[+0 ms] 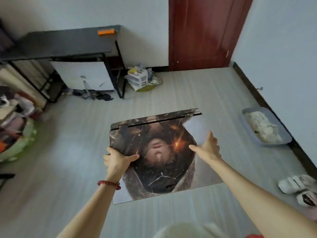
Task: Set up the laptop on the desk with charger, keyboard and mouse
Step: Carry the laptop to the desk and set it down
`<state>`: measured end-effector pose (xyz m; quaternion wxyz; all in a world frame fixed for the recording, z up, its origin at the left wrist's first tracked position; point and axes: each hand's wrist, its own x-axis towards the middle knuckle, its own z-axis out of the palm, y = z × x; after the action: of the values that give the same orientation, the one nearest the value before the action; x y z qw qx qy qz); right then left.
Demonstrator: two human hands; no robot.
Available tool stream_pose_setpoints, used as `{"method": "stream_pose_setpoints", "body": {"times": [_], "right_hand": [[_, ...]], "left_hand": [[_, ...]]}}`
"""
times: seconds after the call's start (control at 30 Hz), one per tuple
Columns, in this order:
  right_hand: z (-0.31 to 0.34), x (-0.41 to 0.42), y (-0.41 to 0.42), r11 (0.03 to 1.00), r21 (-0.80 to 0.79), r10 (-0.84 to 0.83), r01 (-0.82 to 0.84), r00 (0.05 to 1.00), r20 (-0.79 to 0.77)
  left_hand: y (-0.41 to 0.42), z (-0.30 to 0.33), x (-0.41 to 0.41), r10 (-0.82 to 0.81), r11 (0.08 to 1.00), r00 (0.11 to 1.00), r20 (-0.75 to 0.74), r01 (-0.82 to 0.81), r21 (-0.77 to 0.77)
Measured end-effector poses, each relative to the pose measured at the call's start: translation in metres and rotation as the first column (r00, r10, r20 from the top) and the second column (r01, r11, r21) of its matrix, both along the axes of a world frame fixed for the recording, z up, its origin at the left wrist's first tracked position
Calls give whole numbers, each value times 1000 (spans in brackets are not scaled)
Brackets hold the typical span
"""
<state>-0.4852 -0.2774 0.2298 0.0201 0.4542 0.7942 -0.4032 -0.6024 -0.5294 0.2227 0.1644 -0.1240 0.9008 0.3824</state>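
The laptop (159,155) was closed, its lid skin printed with a face, and I saw it held out flat above the pale floor (197,93), hinge edge away from me. The left hand (117,160) gripped the left edge, thumb curled over the lid, red bead bracelet (109,183) on that wrist. The right hand (208,146) lay released on the lid's right side, fingers straight, pressing flat. Well beyond stood the black desk (68,43), an orange object (106,32) on its far corner. A grey tray (265,127) sat by the right wall.
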Motion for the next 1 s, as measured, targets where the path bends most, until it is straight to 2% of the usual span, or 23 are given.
{"method": "stream_pose_setpoints", "body": {"times": [0.23, 0.37, 0.53, 0.7, 1.0], "right_hand": [[19, -166, -77, 959, 30, 283, -282, 959, -20], [18, -290, -117, 920, 24, 393, -392, 917, -61], [24, -442, -151, 895, -22, 442, -445, 893, -82], [44, -585, -192, 873, 13, 486, -487, 869, -87], [46, -815, -282, 857, 0, 511, -515, 850, -129]], "left_hand": [[-105, 10, -89, 278, 961, 961, 6, -278, -4], [-151, 4, -177, 389, 921, 921, -18, -389, -2], [-184, 16, -306, 462, 887, 887, 6, -462, -23], [-227, 35, -426, 516, 856, 856, 19, -517, 5], [-317, 46, -650, 565, 825, 825, -38, -563, 48]]}}
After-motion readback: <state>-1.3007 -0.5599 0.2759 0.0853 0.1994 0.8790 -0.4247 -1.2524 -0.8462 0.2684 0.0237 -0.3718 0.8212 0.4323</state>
